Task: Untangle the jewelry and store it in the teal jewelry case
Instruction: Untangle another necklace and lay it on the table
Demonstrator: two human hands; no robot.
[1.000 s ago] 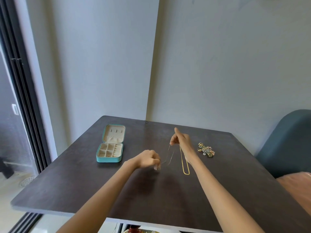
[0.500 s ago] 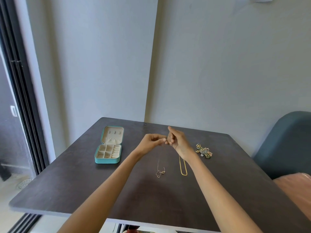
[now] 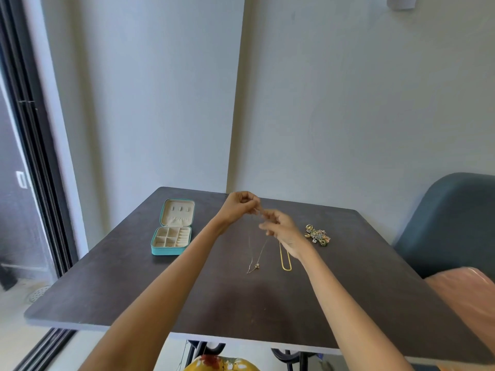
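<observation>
Hands — left hand (image 3: 242, 206) and right hand (image 3: 281, 230) — each pinch the thin chain (image 3: 254, 253), grip narrow.

The left hand (image 3: 239, 207) and right hand (image 3: 281, 228) are raised above the middle of the desk (image 3: 214, 303), fingers (image 3: 255, 207) close together, the left a little farther back. A thin pendant necklace (image 3: 254, 259) hangs below the fingers, its lower end on the desk just nearer the person. Just right of it, under the right wrist, lies a chain necklace (image 3: 285, 259). Right of the fingers sits a tangled jewelry pile (image 3: 318, 235). Well left of the fingers lies the open jewelry case (image 3: 172, 232), lid farther back. A chair (image 3: 450, 223) stands beyond the desk's right edge.
</observation>
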